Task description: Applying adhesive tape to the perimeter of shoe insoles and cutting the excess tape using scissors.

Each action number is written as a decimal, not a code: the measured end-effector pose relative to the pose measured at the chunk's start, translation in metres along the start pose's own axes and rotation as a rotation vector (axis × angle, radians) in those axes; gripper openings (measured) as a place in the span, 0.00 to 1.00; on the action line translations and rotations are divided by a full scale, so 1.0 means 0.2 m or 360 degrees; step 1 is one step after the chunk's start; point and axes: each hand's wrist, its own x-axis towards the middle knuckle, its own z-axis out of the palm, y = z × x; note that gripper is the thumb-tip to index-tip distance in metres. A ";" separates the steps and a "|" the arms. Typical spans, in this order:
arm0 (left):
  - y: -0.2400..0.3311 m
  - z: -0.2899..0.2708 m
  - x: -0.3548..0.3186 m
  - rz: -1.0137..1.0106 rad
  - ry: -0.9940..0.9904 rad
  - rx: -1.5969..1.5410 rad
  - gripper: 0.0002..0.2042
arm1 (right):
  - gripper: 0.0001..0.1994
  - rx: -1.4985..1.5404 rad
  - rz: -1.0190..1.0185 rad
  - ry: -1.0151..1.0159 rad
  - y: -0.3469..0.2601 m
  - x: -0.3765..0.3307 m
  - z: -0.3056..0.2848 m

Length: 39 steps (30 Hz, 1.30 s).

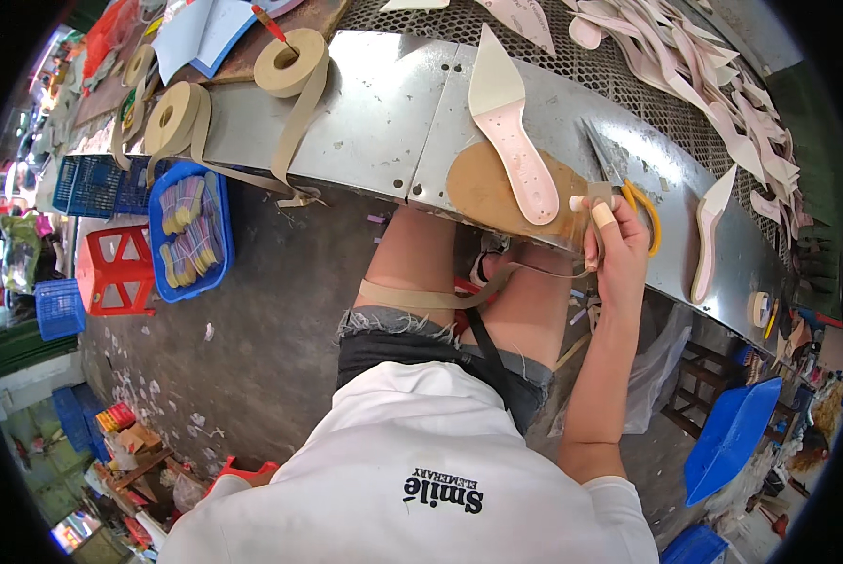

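My right hand point(621, 246) is raised at the table's near edge, fingers closed on a tan tape strip point(412, 298). The strip droops from the hand and lies across my thighs. A tan wrap, perhaps a bandage, covers one fingertip. Just beyond the hand lies a pair of scissors point(657, 233) with yellow handles, its blades pointing away. To the hand's left, a pink and white shoe insole point(520, 160) rests partly on a brown oval pad point(468, 180). Another slim insole point(708, 240) lies on the metal to the right. My left hand is out of view.
Two tape rolls point(292, 66) stand at the table's left, with tape hanging off the edge. Many insoles point(666, 66) are heaped on mesh point(440, 21) at the back right. Left are a blue basket point(226, 258) of bundles and a red stool point(111, 273).
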 end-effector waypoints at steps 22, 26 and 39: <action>0.55 -0.31 -0.59 0.0912 -0.0439 0.0962 0.09 | 0.11 -0.1400 -0.0393 -0.0275 -0.09 0.20 0.07; 0.32 -0.15 -0.59 0.1143 -0.0044 0.0983 0.14 | 0.11 -0.1165 -0.0405 -0.0127 -0.10 0.07 0.04; -0.22 0.27 -0.63 0.0999 0.0444 0.0366 0.17 | 0.09 -0.1396 0.0362 -0.1654 0.48 -1.12 -0.31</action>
